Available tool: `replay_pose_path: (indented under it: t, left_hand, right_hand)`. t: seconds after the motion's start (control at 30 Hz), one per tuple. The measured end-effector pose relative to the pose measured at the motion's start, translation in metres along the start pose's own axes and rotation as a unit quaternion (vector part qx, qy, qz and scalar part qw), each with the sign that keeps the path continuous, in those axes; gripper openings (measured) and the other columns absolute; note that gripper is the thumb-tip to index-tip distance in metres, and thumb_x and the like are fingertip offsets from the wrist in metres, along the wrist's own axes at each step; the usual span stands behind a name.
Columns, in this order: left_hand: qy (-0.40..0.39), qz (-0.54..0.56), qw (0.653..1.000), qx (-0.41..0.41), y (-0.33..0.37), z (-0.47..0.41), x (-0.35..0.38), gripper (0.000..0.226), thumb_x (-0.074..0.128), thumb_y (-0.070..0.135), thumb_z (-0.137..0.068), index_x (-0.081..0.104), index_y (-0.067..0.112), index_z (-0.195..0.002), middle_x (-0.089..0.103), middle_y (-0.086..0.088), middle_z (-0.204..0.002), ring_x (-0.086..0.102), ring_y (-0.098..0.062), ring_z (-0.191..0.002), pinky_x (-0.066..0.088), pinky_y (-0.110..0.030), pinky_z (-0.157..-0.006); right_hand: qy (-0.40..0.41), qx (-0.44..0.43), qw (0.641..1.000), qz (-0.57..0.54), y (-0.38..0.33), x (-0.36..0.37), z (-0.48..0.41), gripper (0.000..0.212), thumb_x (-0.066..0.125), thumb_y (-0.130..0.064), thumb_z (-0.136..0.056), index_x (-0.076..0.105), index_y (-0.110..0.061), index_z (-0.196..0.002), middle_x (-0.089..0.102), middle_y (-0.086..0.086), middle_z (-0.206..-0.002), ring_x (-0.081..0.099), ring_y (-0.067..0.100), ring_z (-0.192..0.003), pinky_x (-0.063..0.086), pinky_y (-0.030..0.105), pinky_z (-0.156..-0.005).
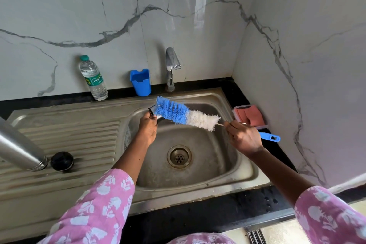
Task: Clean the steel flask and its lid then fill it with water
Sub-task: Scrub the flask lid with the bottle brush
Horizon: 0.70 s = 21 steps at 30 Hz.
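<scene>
Bright, even daylight; sharp centre, wide-angle edge bowing.

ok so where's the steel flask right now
In the head view, the steel flask is at the far left, its threaded mouth on the ribbed drainboard beside a round black cap, left of the sink basin.

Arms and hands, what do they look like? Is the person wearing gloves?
No gloves: the left hand and right hand are bare. Both arms wear loose pink cloth printed with white flowers; the left sleeve and right sleeve stop short, leaving the forearms and wrists uncovered.
</scene>
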<state>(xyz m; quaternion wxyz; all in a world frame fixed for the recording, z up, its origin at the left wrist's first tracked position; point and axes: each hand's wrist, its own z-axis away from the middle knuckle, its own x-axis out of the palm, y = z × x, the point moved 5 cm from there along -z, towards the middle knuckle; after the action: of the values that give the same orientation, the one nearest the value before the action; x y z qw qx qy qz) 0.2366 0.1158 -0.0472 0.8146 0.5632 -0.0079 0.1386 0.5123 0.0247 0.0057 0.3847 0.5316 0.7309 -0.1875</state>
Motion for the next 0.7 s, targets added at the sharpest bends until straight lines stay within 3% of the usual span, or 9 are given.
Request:
replay_pose_path:
  t: [0.07,0.17,0.23,0.3,0.33,0.37,0.47,0.57,0.7]
  left_hand:
    - [0.005,-0.003,1.000,-0.010,-0.002,-0.003,-0.001,0.048,0.030,-0.015,-0.094,0.045,0.003,-0.135,0.057,-0.001,-0.098,0.046,-0.013,-0.091,0.030,-0.026,-0.090]
    - [-0.017,-0.020,1.000,0.001,-0.003,0.000,0.002,0.046,0.031,-0.014,-0.094,0.044,0.001,-0.135,0.052,0.006,-0.084,0.046,-0.007,-0.081,0.035,-0.013,-0.073]
    - [-0.040,-0.039,0.998,0.018,0.001,0.006,0.007,0.047,0.031,-0.016,-0.093,0.043,-0.001,-0.137,0.060,-0.002,-0.101,0.046,-0.004,-0.078,0.040,-0.009,-0.075]
    - [-0.038,-0.035,0.998,0.040,0.003,0.005,0.009,0.049,0.031,-0.018,-0.092,0.042,-0.002,-0.137,0.052,-0.018,-0.134,0.053,-0.013,-0.104,0.037,-0.017,-0.100]
    - [-0.032,-0.034,0.998,0.048,0.005,0.004,0.008,0.048,0.032,-0.018,-0.092,0.043,-0.002,-0.136,0.045,-0.021,-0.140,0.050,-0.017,-0.118,0.032,-0.021,-0.105]
    - [-0.027,-0.036,0.998,0.053,0.007,0.003,0.007,0.047,0.033,-0.017,-0.093,0.044,-0.002,-0.136,0.043,-0.022,-0.142,0.049,-0.018,-0.119,0.032,-0.020,-0.104]
    - [-0.013,-0.033,0.998,0.050,0.008,0.001,0.003,0.043,0.035,-0.014,-0.094,0.047,-0.002,-0.133,0.040,-0.028,-0.141,0.047,-0.010,-0.092,0.033,-0.018,-0.092]
    - [-0.007,-0.014,0.999,0.034,0.006,0.006,0.003,0.042,0.034,-0.013,-0.094,0.046,-0.001,-0.133,0.044,-0.025,-0.140,0.048,-0.016,-0.110,0.031,-0.021,-0.096]
    - [-0.036,-0.019,0.998,0.040,0.003,0.012,0.013,0.048,0.032,-0.018,-0.093,0.041,-0.001,-0.137,0.044,-0.018,-0.142,0.040,-0.025,-0.133,0.031,-0.022,-0.104]
  right_hand:
    - [-0.001,-0.006,1.000,0.001,0.002,-0.001,0.002,0.040,0.081,0.003,-0.049,0.073,-0.009,-0.086,0.055,0.003,-0.060,0.049,0.024,-0.039,0.030,0.024,-0.033]
    - [0.005,0.007,1.000,0.011,0.001,-0.002,-0.003,0.033,0.074,0.000,-0.054,0.073,-0.010,-0.086,0.056,0.002,-0.061,0.049,0.024,-0.040,0.030,0.022,-0.033]
    - [0.005,0.023,1.000,0.016,-0.001,-0.002,-0.009,0.031,0.070,-0.003,-0.057,0.073,-0.010,-0.086,0.056,0.002,-0.061,0.050,0.024,-0.039,0.031,0.022,-0.033]
    - [0.004,0.031,0.999,0.018,-0.002,-0.001,-0.011,0.029,0.069,-0.003,-0.059,0.073,-0.011,-0.087,0.055,0.002,-0.061,0.051,0.025,-0.040,0.031,0.021,-0.033]
    - [0.003,0.030,0.999,0.019,-0.002,-0.001,-0.011,0.029,0.068,-0.003,-0.059,0.073,-0.011,-0.087,0.055,0.002,-0.061,0.050,0.025,-0.040,0.031,0.021,-0.033]
    - [0.004,0.025,1.000,0.018,-0.001,-0.002,-0.009,0.029,0.068,-0.003,-0.060,0.073,-0.010,-0.087,0.055,0.002,-0.061,0.050,0.025,-0.040,0.030,0.022,-0.033]
    - [0.022,0.003,1.000,0.009,0.002,-0.007,0.001,0.022,0.062,-0.003,-0.068,0.073,-0.009,-0.086,0.055,0.002,-0.060,0.050,0.023,-0.040,0.028,0.022,-0.033]
    - [0.035,0.000,0.999,-0.007,0.004,-0.009,0.005,0.024,0.050,-0.010,-0.081,0.073,-0.008,-0.084,0.055,0.003,-0.060,0.049,0.024,-0.039,0.028,0.023,-0.032]
    - [0.012,0.033,0.999,0.011,0.000,-0.003,-0.003,0.021,0.064,-0.003,-0.067,0.073,-0.010,-0.084,0.054,0.002,-0.059,0.050,0.025,-0.039,0.029,0.022,-0.032]
